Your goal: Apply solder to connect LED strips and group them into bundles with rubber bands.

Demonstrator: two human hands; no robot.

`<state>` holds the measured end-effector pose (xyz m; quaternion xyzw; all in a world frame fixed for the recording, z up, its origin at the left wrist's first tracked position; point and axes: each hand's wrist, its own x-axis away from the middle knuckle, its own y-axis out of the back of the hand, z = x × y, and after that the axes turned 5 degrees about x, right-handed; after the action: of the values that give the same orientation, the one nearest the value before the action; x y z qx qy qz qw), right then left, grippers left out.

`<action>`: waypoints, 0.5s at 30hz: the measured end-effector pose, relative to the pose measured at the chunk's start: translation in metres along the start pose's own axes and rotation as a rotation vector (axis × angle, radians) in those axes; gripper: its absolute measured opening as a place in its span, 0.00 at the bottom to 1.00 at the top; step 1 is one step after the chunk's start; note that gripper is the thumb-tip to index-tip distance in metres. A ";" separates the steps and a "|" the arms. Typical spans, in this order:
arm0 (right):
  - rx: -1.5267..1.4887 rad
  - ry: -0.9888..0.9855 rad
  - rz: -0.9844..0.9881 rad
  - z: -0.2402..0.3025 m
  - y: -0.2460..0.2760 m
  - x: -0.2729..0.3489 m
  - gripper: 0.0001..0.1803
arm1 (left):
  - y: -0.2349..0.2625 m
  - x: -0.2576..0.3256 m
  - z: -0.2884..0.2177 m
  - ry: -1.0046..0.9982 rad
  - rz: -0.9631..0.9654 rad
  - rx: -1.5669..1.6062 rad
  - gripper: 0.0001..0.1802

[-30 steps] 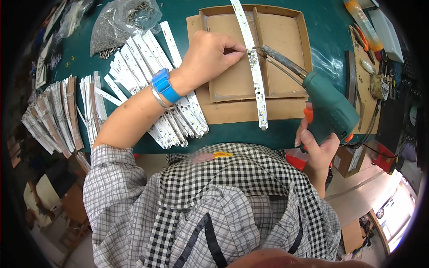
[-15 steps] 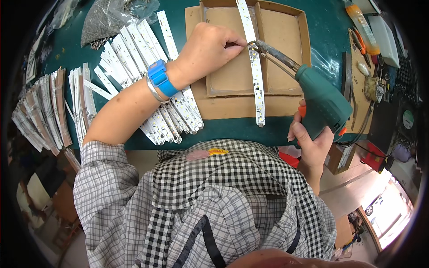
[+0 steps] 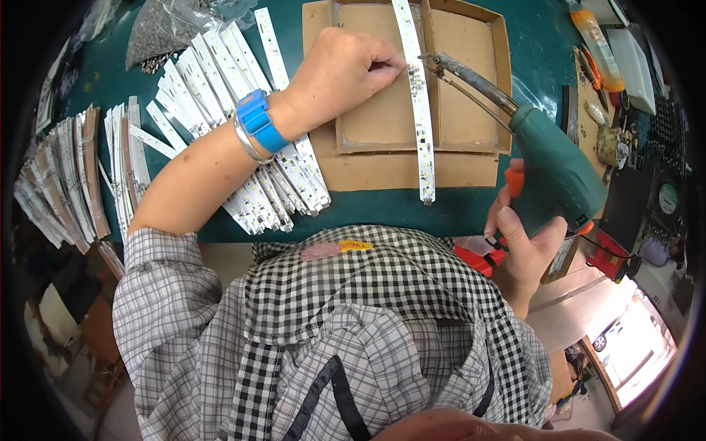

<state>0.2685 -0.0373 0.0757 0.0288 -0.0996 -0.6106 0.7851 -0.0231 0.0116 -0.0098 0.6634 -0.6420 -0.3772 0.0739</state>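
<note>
My right hand grips a green soldering gun with an orange trigger. Its long metal barrel slants up and left, and the tip sits just right of a white LED strip, apart from it. That strip lies lengthwise across a shallow cardboard tray. With thumb and forefinger pinched, my left hand is at the strip's left edge, level with the soldering tip. Whatever the pinch holds is too small to make out. A blue wrist strap and a metal bangle circle my left wrist.
Fanned LED strips lie under and beside my left forearm, with more bundles farther left. A plastic bag of small metal parts sits at the back left. At right are a board with tools and a red box.
The soldering gun has moved right with my right hand, and its tip has come off the strip. My left hand keeps its pinch at the strip's edge.
</note>
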 end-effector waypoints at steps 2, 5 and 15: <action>0.016 0.008 -0.014 0.006 -0.005 0.000 0.30 | -0.001 0.000 0.002 -0.008 -0.004 0.017 0.07; 0.042 -0.018 -0.010 0.005 -0.009 -0.002 0.29 | 0.000 0.000 0.000 0.019 0.012 0.036 0.06; 0.112 -0.085 0.069 0.002 -0.006 -0.001 0.23 | 0.001 0.001 0.002 0.031 0.021 0.040 0.06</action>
<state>0.2622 -0.0378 0.0764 0.0430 -0.1678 -0.5774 0.7979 -0.0255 0.0109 -0.0109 0.6638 -0.6551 -0.3532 0.0742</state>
